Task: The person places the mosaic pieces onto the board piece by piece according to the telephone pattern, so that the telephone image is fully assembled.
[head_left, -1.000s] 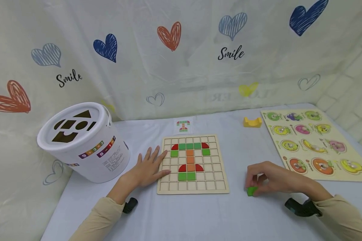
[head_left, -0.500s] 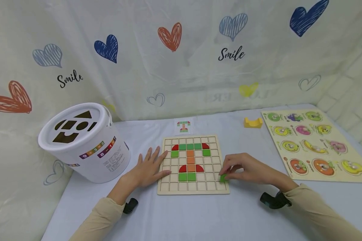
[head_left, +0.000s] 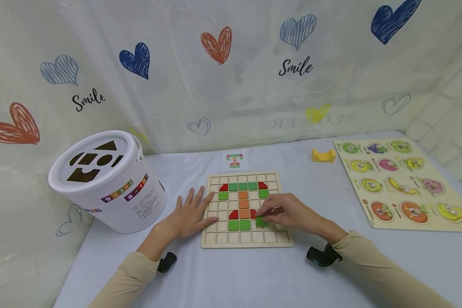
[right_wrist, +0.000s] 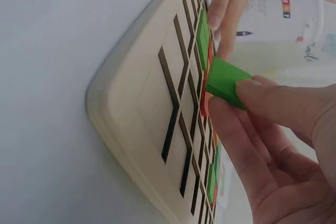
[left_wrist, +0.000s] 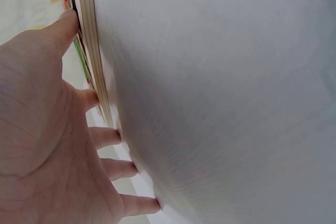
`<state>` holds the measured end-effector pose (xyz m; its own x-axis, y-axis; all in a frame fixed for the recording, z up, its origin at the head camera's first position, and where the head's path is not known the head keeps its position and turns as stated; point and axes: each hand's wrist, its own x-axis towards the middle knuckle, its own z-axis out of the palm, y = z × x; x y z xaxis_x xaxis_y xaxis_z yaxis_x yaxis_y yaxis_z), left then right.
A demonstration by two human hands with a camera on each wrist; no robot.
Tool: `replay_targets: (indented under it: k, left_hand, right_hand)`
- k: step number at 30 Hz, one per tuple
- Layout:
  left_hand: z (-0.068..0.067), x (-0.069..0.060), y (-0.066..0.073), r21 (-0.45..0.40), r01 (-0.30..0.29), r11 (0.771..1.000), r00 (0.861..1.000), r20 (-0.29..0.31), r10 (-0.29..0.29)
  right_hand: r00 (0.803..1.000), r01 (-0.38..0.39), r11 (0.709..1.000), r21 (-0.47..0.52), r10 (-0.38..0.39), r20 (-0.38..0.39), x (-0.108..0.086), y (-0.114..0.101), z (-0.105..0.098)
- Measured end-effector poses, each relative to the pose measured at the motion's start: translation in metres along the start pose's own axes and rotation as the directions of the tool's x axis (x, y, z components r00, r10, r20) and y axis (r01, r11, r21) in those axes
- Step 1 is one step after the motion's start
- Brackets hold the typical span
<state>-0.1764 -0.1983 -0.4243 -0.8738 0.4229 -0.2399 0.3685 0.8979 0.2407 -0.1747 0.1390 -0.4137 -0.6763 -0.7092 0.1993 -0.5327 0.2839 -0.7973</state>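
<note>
A wooden grid board (head_left: 223,241) lies on the table, with green, red and orange tiles set in its cells in a T-like pattern. My right hand (head_left: 292,212) pinches a green square tile (right_wrist: 227,81) between thumb and fingers. In the right wrist view that tile is tilted and held over the board, near a red quarter-round tile (right_wrist: 205,98). Spread fingers of my left hand (head_left: 188,216) lie along the board's left edge, thumb and index touching it. The left wrist view shows this hand's palm and straight fingers beside the board's side.
A pattern card (head_left: 235,161) lies just behind the board. To the left stands a white bucket (head_left: 138,205) with shaped holes in its lid. A yellow arch block (head_left: 323,155) sits at the back right, near a fruit puzzle board (head_left: 404,184).
My right hand has carried the green tile leftward from the tablecloth, past the board's right edge, to above its lower middle cells. The left hand has stayed put.
</note>
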Motion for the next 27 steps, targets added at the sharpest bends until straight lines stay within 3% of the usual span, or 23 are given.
replay_targets:
  k: [11,27]
  left_hand:
    - [0.0,-0.001,0.0,0.004,-0.001,1.0,1.0,-0.003,0.001]
    - [0.0,-0.001,0.002,0.008,-0.001,1.0,1.0,-0.008,0.001]
  right_hand:
    - [1.0,-0.019,0.999,-0.036,0.019,0.002,0.006,-0.002,0.013]
    - [1.0,-0.029,0.986,-0.166,0.03,0.004,0.007,-0.007,0.017]
